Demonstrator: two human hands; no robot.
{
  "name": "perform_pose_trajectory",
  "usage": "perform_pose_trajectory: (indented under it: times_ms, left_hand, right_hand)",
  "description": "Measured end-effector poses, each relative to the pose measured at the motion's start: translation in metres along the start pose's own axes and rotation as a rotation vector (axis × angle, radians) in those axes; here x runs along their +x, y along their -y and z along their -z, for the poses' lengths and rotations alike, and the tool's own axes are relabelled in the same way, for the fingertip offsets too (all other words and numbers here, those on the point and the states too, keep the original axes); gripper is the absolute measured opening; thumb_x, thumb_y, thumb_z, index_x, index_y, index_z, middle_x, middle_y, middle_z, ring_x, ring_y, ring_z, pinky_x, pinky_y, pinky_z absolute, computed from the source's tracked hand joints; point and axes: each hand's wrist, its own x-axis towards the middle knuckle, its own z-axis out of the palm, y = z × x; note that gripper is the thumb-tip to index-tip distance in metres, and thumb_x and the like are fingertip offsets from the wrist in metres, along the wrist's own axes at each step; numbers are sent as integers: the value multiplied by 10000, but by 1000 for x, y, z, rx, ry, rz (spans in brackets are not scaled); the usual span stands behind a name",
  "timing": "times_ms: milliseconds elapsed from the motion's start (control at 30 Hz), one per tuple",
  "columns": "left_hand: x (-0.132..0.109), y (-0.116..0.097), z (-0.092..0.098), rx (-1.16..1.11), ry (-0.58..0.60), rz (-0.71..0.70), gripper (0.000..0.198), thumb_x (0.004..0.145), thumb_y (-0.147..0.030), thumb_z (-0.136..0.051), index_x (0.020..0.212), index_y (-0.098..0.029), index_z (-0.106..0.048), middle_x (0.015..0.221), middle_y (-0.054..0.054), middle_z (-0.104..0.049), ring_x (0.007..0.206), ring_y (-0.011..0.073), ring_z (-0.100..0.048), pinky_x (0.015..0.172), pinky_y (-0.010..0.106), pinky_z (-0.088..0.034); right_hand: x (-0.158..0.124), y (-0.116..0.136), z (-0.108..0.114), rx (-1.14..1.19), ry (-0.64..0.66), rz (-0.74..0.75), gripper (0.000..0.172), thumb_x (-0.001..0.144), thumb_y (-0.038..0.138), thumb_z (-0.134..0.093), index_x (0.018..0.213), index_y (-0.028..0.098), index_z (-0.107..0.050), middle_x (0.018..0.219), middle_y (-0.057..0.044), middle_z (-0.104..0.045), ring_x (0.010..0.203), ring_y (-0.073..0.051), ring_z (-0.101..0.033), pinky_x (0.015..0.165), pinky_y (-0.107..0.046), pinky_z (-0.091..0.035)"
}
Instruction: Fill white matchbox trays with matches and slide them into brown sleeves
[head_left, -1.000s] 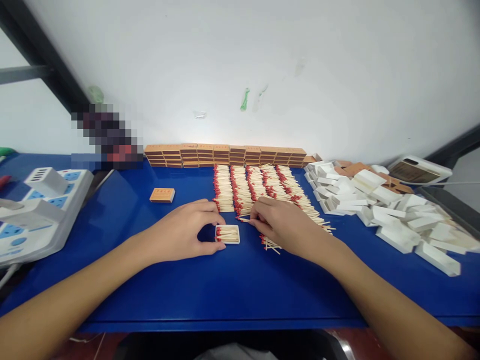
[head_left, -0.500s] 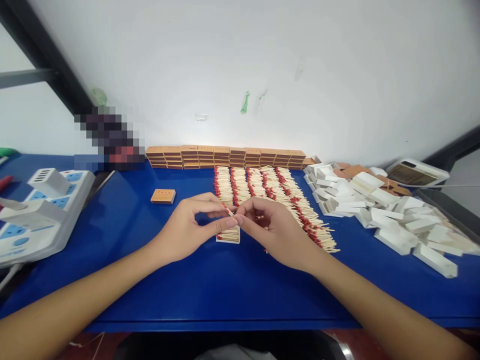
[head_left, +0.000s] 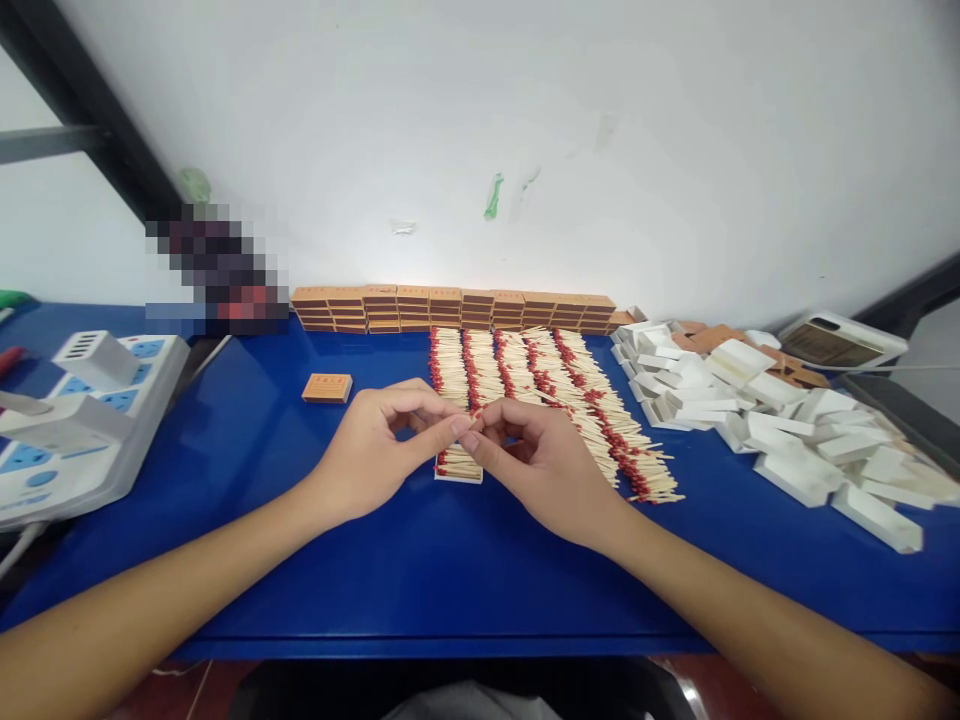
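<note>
My left hand (head_left: 379, 440) and my right hand (head_left: 536, 455) meet fingertip to fingertip just above a small white tray of matches (head_left: 459, 468) on the blue table (head_left: 450, 570). Both hands pinch a few red-tipped matches (head_left: 471, 417) between thumbs and forefingers. Behind them lie rows of loose red-tipped matches (head_left: 540, 385), reaching to the right of my right hand.
A row of stacked orange matchboxes (head_left: 450, 308) lines the wall. One orange matchbox (head_left: 327, 387) lies alone at the left. A heap of white inner trays (head_left: 757, 410) fills the right. A power strip (head_left: 75, 420) sits at the far left, a phone-like device (head_left: 836, 343) at far right.
My left hand left the tray and rose; my right hand brought matches from the pile. Both now pinch them together above the tray.
</note>
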Motion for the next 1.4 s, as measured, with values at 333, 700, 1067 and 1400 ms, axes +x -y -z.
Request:
perform_pose_trajectory:
  times_ms: [333,700,1067,1400]
  left_hand:
    - [0,-2,-1,70,46,-29,257,1003,-446,-701,943,-210,-785,911,18,-683,815,154,-625,733,299,-483]
    - [10,0,12,152,-76,-29,273,976,-444,-717,907,-183,-761,858,15,-704,749,137,-589,703,283,-456]
    - [12,-1,14,194,-98,-43,254,982,-402,-703,855,-186,-748,828,10,-714,718,128,-590,694,268,-471]
    - [11,-5,15,171,-93,-53,252,981,-386,-702,826,-190,-733,820,7,-711,709,126,-586,690,259,-475]
  right_hand:
    - [1,-3,2,-126,-18,72,210,978,383,-722,904,198,-788,768,3,-718,656,-123,-551,587,-261,-418]
    - [-26,22,11,-832,415,-24,555,925,611,-746,583,200,-599,560,3,-630,535,-132,-504,558,-307,-310]
    - [-35,18,21,-814,506,-67,162,933,261,-778,798,221,-696,800,11,-726,737,-157,-627,638,-286,-375]
    - [-15,11,15,-810,291,146,151,1021,208,-678,871,195,-668,823,10,-689,695,-130,-576,650,-277,-372]
